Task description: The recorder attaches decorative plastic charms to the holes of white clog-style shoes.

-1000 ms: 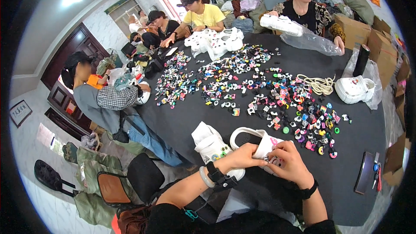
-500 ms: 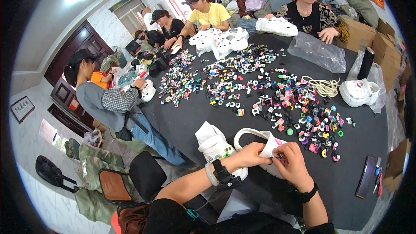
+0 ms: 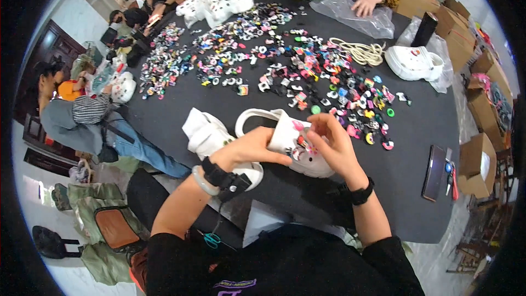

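In front of me a white clog [image 3: 282,137] lies on the dark tabletop, with colourful charms, one of them pink, fixed on its upper. My left hand [image 3: 253,147] grips it at the side of the opening; the thumb stretches along the upper and the other fingers are mostly hidden. Over the toe, close to the charms, my right hand [image 3: 335,145] is curved with thumb and forefinger apart; I make out nothing held. A second white clog [image 3: 208,134] sits left of the first, partly behind my left wrist and forearm.
Loose shoe charms [image 3: 307,66] are spread across the table beyond the clogs. Farther off are white clogs [image 3: 216,5], a rope coil [image 3: 359,52], a black cylinder [image 3: 424,29] and another clog [image 3: 411,63]. A phone [image 3: 434,172] lies at right. Co-workers sit or stand around the table.
The view has swung down and right. My right hand has lifted from its pinch at the clog's strap area and opened above the toe. My left thumb now lies along the upper.
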Tool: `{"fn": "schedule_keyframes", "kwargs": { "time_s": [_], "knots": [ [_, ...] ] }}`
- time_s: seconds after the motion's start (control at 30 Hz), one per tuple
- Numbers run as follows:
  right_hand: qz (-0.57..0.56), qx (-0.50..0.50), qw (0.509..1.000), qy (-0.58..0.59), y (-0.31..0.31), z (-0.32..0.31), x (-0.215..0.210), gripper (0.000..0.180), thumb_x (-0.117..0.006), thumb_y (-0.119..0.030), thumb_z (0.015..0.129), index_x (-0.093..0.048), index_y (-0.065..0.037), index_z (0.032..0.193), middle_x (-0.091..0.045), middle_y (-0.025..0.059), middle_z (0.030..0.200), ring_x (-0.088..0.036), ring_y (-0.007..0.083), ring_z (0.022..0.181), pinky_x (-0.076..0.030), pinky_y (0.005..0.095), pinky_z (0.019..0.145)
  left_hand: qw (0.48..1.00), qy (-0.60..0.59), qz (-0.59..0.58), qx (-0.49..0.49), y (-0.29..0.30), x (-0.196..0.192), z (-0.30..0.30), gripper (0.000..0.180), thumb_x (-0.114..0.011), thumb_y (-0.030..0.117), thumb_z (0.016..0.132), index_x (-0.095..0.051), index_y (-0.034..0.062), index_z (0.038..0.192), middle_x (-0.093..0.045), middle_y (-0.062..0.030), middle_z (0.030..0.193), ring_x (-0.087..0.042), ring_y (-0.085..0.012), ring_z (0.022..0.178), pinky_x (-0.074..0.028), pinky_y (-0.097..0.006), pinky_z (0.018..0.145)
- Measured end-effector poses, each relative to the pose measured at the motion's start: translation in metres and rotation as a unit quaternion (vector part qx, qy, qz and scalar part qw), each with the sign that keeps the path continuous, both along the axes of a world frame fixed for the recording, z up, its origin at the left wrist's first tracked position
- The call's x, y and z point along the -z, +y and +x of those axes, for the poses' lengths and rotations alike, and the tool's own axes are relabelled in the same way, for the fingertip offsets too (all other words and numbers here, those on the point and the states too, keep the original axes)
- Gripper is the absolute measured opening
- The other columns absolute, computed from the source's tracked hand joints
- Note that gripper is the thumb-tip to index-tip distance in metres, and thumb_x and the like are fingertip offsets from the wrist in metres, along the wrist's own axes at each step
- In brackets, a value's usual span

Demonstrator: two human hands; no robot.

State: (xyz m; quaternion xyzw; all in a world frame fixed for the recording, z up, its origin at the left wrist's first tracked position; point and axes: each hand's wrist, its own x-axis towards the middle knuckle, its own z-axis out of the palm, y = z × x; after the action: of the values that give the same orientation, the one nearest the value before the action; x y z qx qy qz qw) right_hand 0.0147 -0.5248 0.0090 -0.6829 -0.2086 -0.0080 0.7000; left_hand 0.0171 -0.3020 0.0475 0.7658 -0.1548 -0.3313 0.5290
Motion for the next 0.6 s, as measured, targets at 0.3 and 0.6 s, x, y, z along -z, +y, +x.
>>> {"fn": "schedule_keyframes", "kwargs": {
  "time_s": [0.3, 0.6],
  "knots": [
    [0.047, -0.016, 0.997, 0.052, -0.003, 0.001, 0.010, 0.024, -0.058, -0.007, 0.090, -0.051, -0.001, 0.113, -0.052, -0.0008, 0.088, -0.051, 0.0062, 0.082, -0.043, 0.0222, 0.073, 0.996, -0.051, 0.000, -0.070, -0.011, 0.015, -0.012, 0.040, -0.075, 0.024, 0.078, -0.063, -0.0011, 0.107, -0.067, -0.0062, 0.097, -0.060, -0.0110, 0.088, -0.047, -0.027, 0.080],
    [0.056, -0.021, 0.996, 0.071, -0.003, 0.000, 0.006, 0.025, -0.058, -0.007, 0.090, -0.052, -0.002, 0.114, -0.053, -0.0010, 0.089, -0.052, 0.0061, 0.082, -0.043, 0.0213, 0.074, 0.997, -0.021, -0.036, -0.072, -0.007, 0.018, -0.007, 0.033, -0.072, 0.021, 0.081, -0.065, -0.0005, 0.104, -0.068, -0.0037, 0.095, -0.060, -0.0074, 0.086, -0.047, -0.025, 0.076]
  ]
}}
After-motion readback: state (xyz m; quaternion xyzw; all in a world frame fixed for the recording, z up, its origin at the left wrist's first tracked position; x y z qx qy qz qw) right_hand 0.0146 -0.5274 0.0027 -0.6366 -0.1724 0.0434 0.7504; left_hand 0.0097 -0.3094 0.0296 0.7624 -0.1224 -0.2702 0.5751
